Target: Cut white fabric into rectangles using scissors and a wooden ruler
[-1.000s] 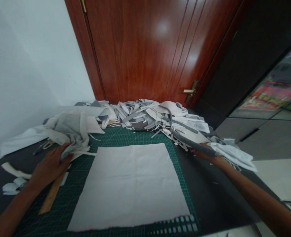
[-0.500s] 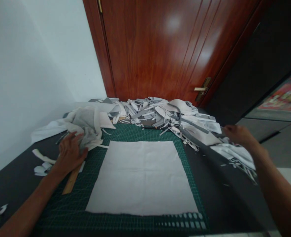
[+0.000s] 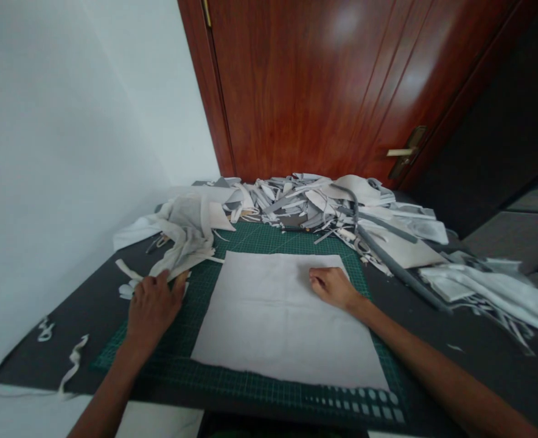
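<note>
My right hand (image 3: 333, 288) rests on the upper right part of a flat white fabric sheet (image 3: 287, 322), fingers loose and holding nothing. The sheet lies on a green cutting mat (image 3: 154, 359) with a printed grid. My left hand (image 3: 154, 310) is at the sheet's left side, fingers spread, its fingertips just below a crumpled grey-white fabric bundle (image 3: 187, 234). It grips nothing that I can see. A wooden ruler seen earlier beneath that hand is hidden.
A large heap of grey and white fabric scraps (image 3: 305, 207) lies behind the mat against a wooden door (image 3: 333, 85). A grey foam tube (image 3: 399, 274) and white cloth (image 3: 492, 292) lie on the dark table (image 3: 31, 359) to the right. Thin white strips lie at left.
My right hand has moved from the foam tube and scraps onto the sheet. My left hand has let go of the bundle and moved towards the mat's near part. The view has turned.
</note>
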`<state>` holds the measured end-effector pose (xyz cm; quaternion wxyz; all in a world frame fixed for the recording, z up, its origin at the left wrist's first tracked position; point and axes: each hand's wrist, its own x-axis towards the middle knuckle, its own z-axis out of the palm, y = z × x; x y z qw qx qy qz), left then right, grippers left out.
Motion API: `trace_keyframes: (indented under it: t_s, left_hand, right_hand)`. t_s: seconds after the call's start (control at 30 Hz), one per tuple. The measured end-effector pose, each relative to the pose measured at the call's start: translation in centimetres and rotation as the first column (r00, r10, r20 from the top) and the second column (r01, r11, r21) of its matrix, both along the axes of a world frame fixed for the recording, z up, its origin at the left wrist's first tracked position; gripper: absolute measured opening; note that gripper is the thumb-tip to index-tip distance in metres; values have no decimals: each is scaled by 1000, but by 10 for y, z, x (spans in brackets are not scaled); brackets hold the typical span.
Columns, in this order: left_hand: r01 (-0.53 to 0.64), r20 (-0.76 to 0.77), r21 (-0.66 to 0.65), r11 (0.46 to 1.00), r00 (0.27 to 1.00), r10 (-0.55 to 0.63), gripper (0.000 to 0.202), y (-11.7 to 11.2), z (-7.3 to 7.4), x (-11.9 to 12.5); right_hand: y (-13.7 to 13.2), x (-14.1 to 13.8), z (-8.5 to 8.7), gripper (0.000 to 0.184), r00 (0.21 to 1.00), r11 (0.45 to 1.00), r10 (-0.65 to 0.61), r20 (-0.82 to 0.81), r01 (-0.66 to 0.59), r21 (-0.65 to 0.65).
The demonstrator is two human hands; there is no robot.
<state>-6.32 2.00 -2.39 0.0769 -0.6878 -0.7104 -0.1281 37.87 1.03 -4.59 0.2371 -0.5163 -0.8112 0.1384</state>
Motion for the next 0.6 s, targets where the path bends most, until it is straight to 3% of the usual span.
trace_keyframes:
  t_s: [0.07,0.23,0.4,0.6]
  left_hand:
    - [-62,-19,-52,997,998,61,55,-5,-2,-12]
    - [-88,25,-271,959,995,99,50,-8,4,-22]
    - [-97,-4,-198,975,995,98,55,-17,6,-10]
    - [-52,109,-354,934,989,97,40,3,4,-30]
  right_hand:
    - [2,1,-7,20,1000,1000,2,-17,-2,6]
    - [3,4,-11,17,999,1000,22,-29,-22,14]
    - [3,3,-13,19,999,999,20,-47,-18,28]
    - [5,6,-15,17,998,999,20,-66,-17,38]
